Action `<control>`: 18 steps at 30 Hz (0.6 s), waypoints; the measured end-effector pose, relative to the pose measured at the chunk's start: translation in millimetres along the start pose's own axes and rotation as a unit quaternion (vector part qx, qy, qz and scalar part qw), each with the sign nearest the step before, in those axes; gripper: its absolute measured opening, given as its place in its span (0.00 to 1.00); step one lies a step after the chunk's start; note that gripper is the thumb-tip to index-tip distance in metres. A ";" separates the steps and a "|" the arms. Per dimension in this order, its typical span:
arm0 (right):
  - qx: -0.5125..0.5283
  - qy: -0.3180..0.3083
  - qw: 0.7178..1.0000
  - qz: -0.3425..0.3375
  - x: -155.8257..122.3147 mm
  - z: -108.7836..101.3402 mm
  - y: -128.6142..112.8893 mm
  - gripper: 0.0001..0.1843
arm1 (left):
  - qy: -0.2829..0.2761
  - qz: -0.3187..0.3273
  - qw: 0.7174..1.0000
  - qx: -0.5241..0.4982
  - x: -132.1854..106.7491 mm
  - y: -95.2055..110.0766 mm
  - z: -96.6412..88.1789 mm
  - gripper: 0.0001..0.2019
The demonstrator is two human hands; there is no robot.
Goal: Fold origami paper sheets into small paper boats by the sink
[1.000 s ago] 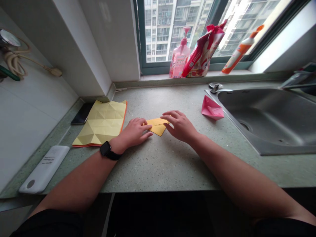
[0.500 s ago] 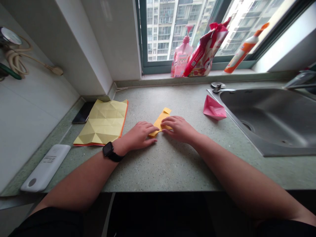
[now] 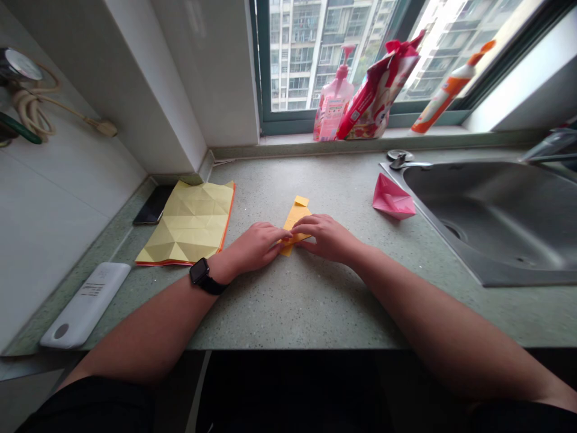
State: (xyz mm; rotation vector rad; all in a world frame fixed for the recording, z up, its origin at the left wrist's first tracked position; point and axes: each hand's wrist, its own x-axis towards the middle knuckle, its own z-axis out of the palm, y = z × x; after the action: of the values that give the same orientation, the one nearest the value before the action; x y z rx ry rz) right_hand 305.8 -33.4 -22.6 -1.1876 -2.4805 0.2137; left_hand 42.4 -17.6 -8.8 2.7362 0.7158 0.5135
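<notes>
Folded yellow paper [image 3: 296, 211] lies on the stone counter [image 3: 315, 307], between both hands, long axis tilted, upper end sticking out past the fingers; lower part mostly covered; left hand [image 3: 255, 246] at its lower left edge, fingertips on or right by the paper; right hand [image 3: 327, 239] on its right side, fingers curled over it; hands close together, fingertips nearly meeting; can't tell if they're pinching or just pressing; black watch [image 3: 202, 275] on left wrist; creased yellow sheet [image 3: 187, 225] flat on the counter left of left hand, orange edge showing; phone [image 3: 153, 204] just beyond it, partly under its corner or touching it, can't tell which; white power bank [image 3: 85, 304] near the counter's left edge; folded pink paper [image 3: 392, 198] sits right of right hand, right beside the steel sink [image 3: 496, 210]; sink basin has a drain [image 3: 453, 228] visible, tap [image 3: 550, 144] at far right; on the window sill [image 3: 360, 138], pink pump bottle [image 3: 333, 102] with a label, upright; red and white bag [image 3: 376, 90] leaning against it; orange and white bottle [image 3: 444, 102] tilted against the window frame, apart from the bag; coiled cable [image 3: 31, 102] hangs on the left wall.
</notes>
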 end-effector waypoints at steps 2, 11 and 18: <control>0.006 -0.003 1.000 0.002 0.5 -0.5 -0.7 0.10 | 0.003 -0.002 1.000 0.000 -0.1 -1.7 1.3 0.13; 0.018 -0.002 1.000 -0.001 0.8 -5.8 -3.3 0.07 | 0.036 -0.010 0.999 0.017 -1.4 -10.5 3.1 0.11; 0.048 0.004 0.998 -0.044 -0.2 -7.0 -8.3 0.11 | -0.004 0.021 1.000 0.019 2.3 -11.6 -3.3 0.08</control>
State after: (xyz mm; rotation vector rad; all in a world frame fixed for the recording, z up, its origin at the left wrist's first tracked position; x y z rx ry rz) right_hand 302.7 -39.0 -13.7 -1.0356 -2.4807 0.2991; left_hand 38.1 -6.1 -9.1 2.7919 0.6740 0.5022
